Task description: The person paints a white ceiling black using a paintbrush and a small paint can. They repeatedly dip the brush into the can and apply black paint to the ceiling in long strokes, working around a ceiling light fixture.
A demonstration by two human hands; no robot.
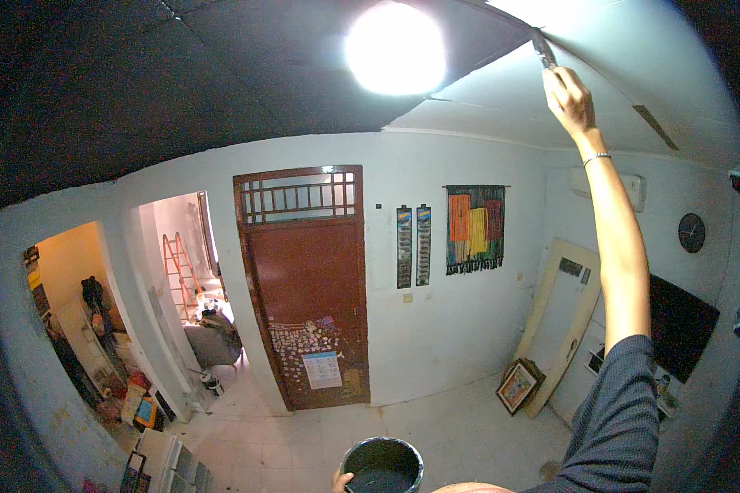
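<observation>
One brush [543, 52] is up at the ceiling [222, 82], its tip at the edge between the dark and pale parts, grasped in the closed right hand [571, 97], whose arm [619, 238] reaches almost straight overhead with one bracelet [598, 158] at the wrist. Low down, the left hand [342, 481], mostly out of view, clasps one black bucket [384, 449] at its left rim. Beyond are one round, glaring lamp [395, 48], one brown door [308, 271], two narrow strips [404, 246] and one woven hanging [475, 230] on the wall [419, 337], one round clock [691, 233] and one orange ladder [178, 275].
</observation>
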